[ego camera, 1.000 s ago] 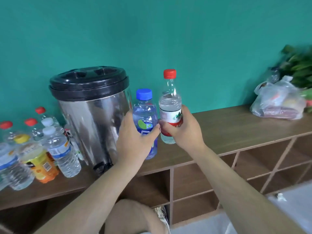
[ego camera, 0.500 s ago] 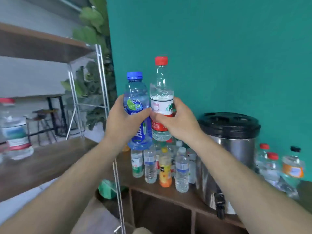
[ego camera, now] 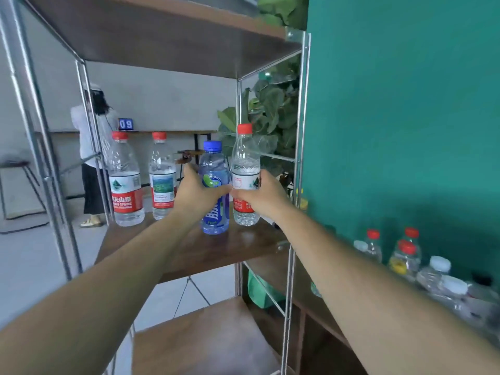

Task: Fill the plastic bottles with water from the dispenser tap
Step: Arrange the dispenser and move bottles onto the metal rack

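My left hand [ego camera: 198,194] grips a blue-capped, blue-tinted bottle [ego camera: 215,220] whose base sits at or just above the wooden middle shelf [ego camera: 189,253] of a metal rack. My right hand [ego camera: 261,194] grips a clear red-capped bottle with a red and white label [ego camera: 245,158], upright beside the blue one at the same height. To their left two more red-capped bottles [ego camera: 125,182] [ego camera: 161,177] stand on that shelf. The dispenser is out of view.
Several more bottles [ego camera: 405,255] stand on the low cabinet at the right, against the green wall. Metal rack posts [ego camera: 297,158] frame the shelf, with an upper shelf [ego camera: 162,31] and a lower one [ego camera: 211,342]. A person [ego camera: 90,158] stands behind the rack; a plant [ego camera: 270,112] is at the back.
The view has swung left, from the dispenser to the metal rack. Both hands have carried the two bottles along and lowered them to the rack's middle shelf.
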`<action>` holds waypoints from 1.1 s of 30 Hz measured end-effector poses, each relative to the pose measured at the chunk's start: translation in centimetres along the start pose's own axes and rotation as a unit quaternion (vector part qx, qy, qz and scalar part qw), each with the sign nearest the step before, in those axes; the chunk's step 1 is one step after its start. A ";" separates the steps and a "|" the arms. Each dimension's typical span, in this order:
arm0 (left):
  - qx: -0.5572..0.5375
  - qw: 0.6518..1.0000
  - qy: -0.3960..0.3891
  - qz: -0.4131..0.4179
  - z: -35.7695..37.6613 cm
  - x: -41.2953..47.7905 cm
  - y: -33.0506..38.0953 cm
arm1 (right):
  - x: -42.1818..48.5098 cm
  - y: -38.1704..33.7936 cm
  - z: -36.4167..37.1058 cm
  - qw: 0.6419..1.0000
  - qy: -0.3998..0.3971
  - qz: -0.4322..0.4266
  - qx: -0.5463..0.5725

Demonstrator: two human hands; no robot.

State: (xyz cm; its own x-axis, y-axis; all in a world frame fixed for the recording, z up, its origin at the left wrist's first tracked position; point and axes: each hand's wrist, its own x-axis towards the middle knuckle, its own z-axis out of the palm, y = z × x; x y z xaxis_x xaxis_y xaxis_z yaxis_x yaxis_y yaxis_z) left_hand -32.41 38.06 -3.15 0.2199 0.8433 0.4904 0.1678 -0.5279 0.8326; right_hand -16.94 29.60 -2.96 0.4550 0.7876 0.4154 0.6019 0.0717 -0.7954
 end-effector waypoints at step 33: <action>0.242 0.957 0.084 0.135 1.7 1.7 -2.1 | 0.4 3.9 5.4 0.987 0.059 -0.108 -0.105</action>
State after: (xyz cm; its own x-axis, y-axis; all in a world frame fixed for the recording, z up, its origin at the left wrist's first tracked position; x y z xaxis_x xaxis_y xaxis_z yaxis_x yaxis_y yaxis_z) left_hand -30.76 40.48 -4.50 0.1674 0.6519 0.7396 0.5610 -0.6799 0.4723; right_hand -17.93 33.49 -8.25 0.3667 0.6900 0.6240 0.8108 0.0918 -0.5780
